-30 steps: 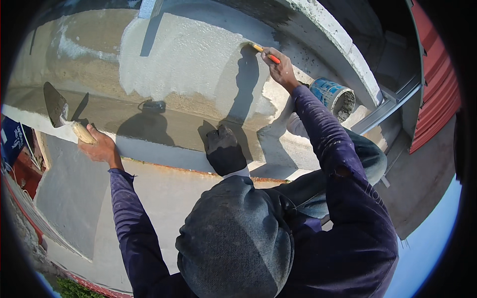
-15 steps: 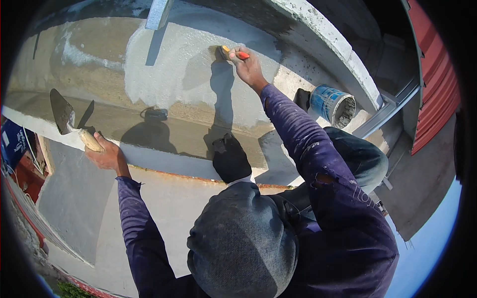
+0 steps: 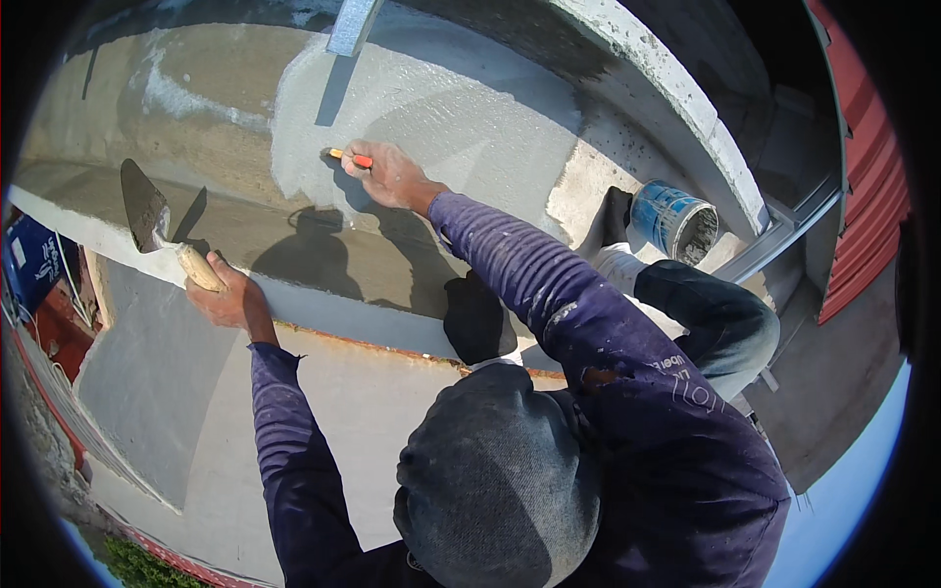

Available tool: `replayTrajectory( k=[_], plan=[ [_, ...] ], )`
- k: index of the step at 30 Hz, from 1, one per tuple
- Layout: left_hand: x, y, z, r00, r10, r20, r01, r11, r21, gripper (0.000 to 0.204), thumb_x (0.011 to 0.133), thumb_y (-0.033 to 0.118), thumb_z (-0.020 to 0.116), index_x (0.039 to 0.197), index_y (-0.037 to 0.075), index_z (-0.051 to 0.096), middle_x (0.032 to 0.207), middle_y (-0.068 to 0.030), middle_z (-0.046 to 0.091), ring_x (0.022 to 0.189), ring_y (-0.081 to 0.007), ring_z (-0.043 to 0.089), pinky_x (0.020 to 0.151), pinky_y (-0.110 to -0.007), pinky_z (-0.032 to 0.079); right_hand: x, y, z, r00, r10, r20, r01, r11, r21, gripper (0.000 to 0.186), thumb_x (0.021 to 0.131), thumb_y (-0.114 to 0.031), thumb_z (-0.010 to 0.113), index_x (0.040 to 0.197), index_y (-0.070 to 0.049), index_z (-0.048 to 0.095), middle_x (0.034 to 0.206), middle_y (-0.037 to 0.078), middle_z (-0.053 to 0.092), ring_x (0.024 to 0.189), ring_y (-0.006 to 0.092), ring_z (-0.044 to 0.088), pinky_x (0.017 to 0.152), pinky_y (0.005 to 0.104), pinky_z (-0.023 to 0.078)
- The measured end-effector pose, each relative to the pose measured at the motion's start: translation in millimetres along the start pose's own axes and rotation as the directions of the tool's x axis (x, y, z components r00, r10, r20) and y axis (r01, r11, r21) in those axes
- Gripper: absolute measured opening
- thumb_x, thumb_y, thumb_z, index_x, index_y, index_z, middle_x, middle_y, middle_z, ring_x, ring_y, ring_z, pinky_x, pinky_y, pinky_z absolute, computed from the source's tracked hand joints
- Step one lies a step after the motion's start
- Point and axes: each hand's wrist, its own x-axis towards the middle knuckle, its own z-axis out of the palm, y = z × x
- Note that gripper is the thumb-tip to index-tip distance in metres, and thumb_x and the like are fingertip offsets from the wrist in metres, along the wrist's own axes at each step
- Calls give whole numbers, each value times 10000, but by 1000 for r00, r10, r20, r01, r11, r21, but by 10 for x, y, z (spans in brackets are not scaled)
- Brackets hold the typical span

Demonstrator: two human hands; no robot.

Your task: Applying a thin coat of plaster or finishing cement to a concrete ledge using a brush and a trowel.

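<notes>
My right hand (image 3: 394, 178) grips a small brush (image 3: 339, 154) with a yellow and red handle. The brush tip touches the left part of a wet, light grey cement coat (image 3: 461, 108) spread over the concrete. At the left, my left hand (image 3: 233, 296) is closed round the wooden handle of a pointed trowel (image 3: 144, 201). Its metal blade points away from me over the bare brownish concrete (image 3: 69, 162), with some pale grey mix near the handle end. The hand is at the near edge of the ledge (image 3: 323, 306).
A blue and white bucket (image 3: 659, 214) with grey mix inside leans at the right, beside my black-covered foot (image 3: 616, 216). A metal bar (image 3: 355, 24) juts over the coat. A curved concrete wall (image 3: 676, 83) and red corrugated sheet (image 3: 867, 167) bound the right side.
My right hand has drawn the brush left and a little nearer across the wet coat. The left hand still holds the trowel, and the whole view has shifted slightly.
</notes>
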Motion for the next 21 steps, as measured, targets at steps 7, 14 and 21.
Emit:
replayTrajectory(
  k=[7,14,21],
  plan=[
    [-25,-54,-46,999,-14,-38,14,1000,-3,467,903,355,707,1195,23,556,1117,-181,631,1033,-387,610,886,-486,474,-563,1155,-2040,466,122,-876,-334,941,-47,98,950,-190,618,993,-103,636,918,96,722,860,272,705,790,389,530],
    [-31,-35,-1,992,95,-82,-99,994,-35,475,885,324,730,1199,14,554,1118,-182,629,1029,-397,609,872,-485,482,369,-148,-155,874,-202,-443,166,979,-118,166,832,-67,610,984,-89,546,869,173,643,891,414,622,778,511,474],
    [-26,-66,29,995,82,-57,-84,995,-47,468,891,333,723,1187,7,563,1138,-188,627,1033,-402,607,883,-486,479,743,-72,37,852,-161,-498,155,986,-52,129,937,-178,631,976,-60,596,860,199,633,773,398,599,741,430,483]
  ],
)
